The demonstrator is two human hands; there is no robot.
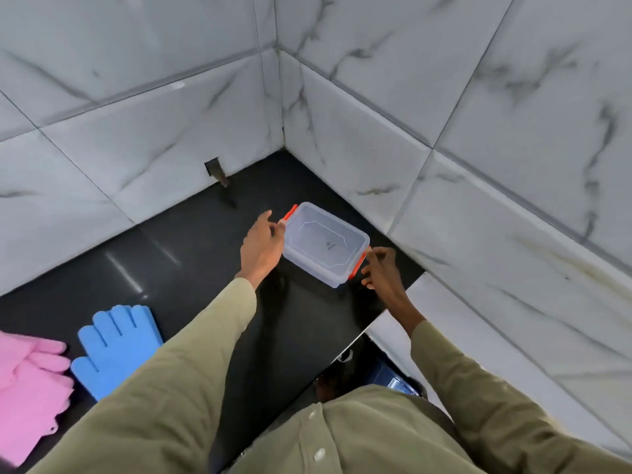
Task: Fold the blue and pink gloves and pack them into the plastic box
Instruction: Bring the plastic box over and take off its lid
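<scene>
A clear plastic box with orange clip handles stands open and empty on the black counter, near the tiled corner. My left hand grips the box's left end by its orange clip. At the right end, my right hand has its fingertips on the other orange clip. The blue glove lies flat at the lower left, fingers pointing away from me. Beside it, the pink gloves lie at the left edge, partly out of view.
White marble-look tiled walls enclose the counter at the back and right. A small cut-out with a dark stub sits low in the back wall. The counter's front edge runs just below my right hand.
</scene>
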